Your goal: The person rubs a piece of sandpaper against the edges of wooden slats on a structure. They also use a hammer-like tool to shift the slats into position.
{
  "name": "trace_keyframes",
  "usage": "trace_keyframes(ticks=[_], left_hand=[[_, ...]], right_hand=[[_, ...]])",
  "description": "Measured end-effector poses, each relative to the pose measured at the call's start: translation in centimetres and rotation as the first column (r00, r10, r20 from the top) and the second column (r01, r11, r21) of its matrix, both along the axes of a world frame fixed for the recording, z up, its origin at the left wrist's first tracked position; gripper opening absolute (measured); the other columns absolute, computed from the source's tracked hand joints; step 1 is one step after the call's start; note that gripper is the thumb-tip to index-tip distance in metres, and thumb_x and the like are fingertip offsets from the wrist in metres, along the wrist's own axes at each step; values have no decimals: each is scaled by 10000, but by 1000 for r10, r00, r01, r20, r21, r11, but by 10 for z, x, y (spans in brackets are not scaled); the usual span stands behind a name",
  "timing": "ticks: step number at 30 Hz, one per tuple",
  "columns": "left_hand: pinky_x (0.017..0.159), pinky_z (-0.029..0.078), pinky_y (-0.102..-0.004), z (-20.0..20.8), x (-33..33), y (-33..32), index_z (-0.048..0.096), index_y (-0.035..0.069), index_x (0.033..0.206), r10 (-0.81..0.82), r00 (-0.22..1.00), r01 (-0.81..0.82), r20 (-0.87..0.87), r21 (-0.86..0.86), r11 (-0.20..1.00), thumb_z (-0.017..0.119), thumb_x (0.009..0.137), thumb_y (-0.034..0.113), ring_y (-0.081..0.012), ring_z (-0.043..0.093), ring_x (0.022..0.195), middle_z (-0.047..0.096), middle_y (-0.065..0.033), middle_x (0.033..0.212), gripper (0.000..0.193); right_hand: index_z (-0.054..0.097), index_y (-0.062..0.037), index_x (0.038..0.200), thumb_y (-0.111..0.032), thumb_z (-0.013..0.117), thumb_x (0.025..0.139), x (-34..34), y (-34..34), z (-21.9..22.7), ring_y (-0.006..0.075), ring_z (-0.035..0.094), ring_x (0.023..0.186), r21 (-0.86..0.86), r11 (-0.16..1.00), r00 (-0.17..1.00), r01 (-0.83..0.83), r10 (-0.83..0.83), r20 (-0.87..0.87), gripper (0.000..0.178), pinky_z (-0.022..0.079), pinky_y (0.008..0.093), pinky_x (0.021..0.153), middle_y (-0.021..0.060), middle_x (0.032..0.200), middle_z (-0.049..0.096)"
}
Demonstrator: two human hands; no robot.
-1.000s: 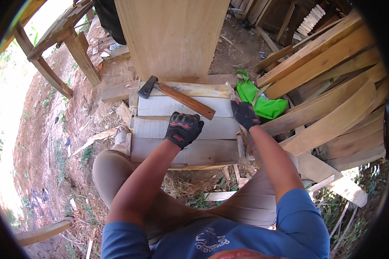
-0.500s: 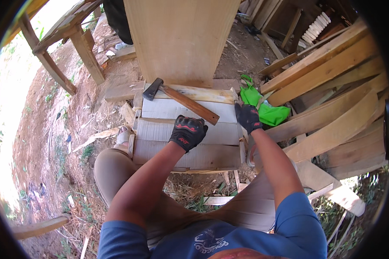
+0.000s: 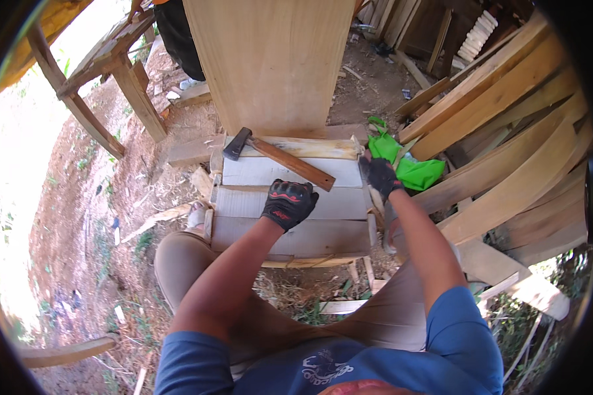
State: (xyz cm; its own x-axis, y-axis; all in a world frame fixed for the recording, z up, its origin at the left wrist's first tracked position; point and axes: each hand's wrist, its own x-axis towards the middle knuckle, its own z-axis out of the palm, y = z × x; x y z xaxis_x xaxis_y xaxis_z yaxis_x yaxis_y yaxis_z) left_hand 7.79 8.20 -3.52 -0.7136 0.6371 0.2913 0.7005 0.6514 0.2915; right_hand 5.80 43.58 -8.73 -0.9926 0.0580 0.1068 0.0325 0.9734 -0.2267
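Note:
A low wooden piece with pale boards across its top (image 3: 244, 230) stands between my knees. On it lies a hatchet (image 3: 286, 162), its dark head at the far left and its brown handle slanting toward my left hand. My left hand (image 3: 290, 201), in a black glove with red marks, is closed, knuckles up, over the middle boards near the handle's end. Whatever it may hold is hidden beneath it. At the right edge of the boards is my gloved right hand (image 3: 381, 176), fingers stretched forward along the side. Some fingertips are hard to make out.
Beyond the boards a wide upright wooden panel (image 3: 270, 66) rises. Next to my right hand lies a bright green bag (image 3: 420, 172). Long planks (image 3: 501, 125) are stacked on the right. A wooden frame with legs (image 3: 135, 99) stands far left, beside a person's dark-clothed leg (image 3: 178, 43).
The whole view has shifted slightly. My right hand's fingers have moved a little at the boards' right edge. The left hand and the hatchet keep their places on the boards.

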Motion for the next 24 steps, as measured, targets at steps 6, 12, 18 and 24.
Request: trace_keyframes(ticks=[6,12,18,24], left_hand=[[836,533,-512,1,6,-1,734,104,886,33,999,-33,38,-1,999,639,960,362,-347,733,769,749,-133,782,284],[835,533,-507,4,7,6,740,111,848,45,999,-46,18,64,997,637,953,372,-336,733,756,737,-139,744,299],[795,538,-503,2,3,-1,740,112,837,56,998,-57,35,21,998,644,947,374,-332,725,721,729,-143,727,300],[789,541,-508,7,-1,15,729,112,815,46,999,-47,12,57,997,623,964,376,-350,718,688,723,-136,704,321]], right_hand=[[681,-89,1189,-431,497,1094,43,-1,13,376,724,694,-239,968,969,77,-16,245,400,519,514,641,195,729,715],[699,-31,1215,-530,407,1085,18,18,-13,505,712,924,-88,958,960,273,-267,83,592,536,580,862,277,946,746],[656,-49,1304,-380,434,1093,3,1,-15,457,730,862,153,977,985,147,-159,64,451,567,557,783,242,1032,751],[685,-72,1230,-249,462,1075,-36,36,-22,379,752,866,387,922,1000,8,-10,5,324,587,528,743,179,1089,751]])
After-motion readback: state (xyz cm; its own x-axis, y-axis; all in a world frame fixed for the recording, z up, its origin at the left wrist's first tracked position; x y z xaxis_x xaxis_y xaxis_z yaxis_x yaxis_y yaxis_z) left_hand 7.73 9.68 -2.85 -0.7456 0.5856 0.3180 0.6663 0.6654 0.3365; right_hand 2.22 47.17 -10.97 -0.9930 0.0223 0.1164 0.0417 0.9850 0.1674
